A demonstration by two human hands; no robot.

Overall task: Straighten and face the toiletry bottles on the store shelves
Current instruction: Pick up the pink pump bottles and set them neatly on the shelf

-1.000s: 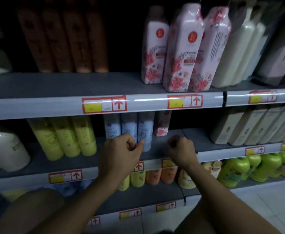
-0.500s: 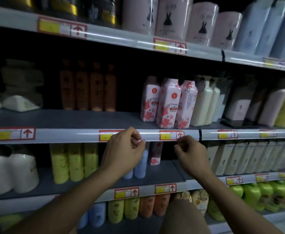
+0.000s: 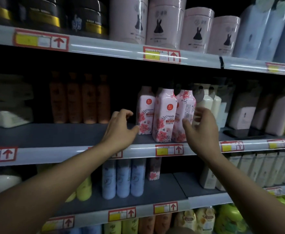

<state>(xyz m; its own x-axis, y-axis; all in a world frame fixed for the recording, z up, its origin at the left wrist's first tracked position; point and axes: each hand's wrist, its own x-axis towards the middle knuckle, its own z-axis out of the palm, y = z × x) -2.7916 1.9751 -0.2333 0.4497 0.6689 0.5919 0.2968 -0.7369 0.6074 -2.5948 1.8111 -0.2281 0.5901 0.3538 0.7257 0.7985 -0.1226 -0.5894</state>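
Left hand (image 3: 119,130): raised over the front of the middle shelf (image 3: 57,134), fingers loosely curled and spread, nothing held; the thumb tip is seen at the lower corner of the left floral bottle (image 3: 145,110), though contact cannot be told.
Right hand (image 3: 201,130): held up in front of the right floral bottle (image 3: 184,114), fingers apart and relaxed, nothing gripped; whether the bottle is touched cannot be told.
Front floral bottle (image 3: 163,115): a pink-white square-shouldered bottle printed with red flowers and a round red emblem, label turned forward, the word "Camellia" readable; it is stood nearest the shelf edge, between the two hands.
Neighbouring floral bottles: the left one is set further back with its label forward; the right one is turned so that small side print is shown, and it is leaned against the front one.
Behind and beside: cream bottles (image 3: 205,102) are stood just right of the floral group; orange bottles (image 3: 81,98) are lined up well to the left, deep on the same shelf.
Shelf below: pale blue bottles (image 3: 123,178) are stood in a row, with a small floral bottle (image 3: 153,169) beside them.
Shelf above: pink cylinders (image 3: 165,22) bearing a dark rabbit mark are ranged along it.
Change from half a second before: both hands were held closed at the price strip (image 3: 169,150); they are now lifted to the floral bottles and opened. The shelves are seen closer.
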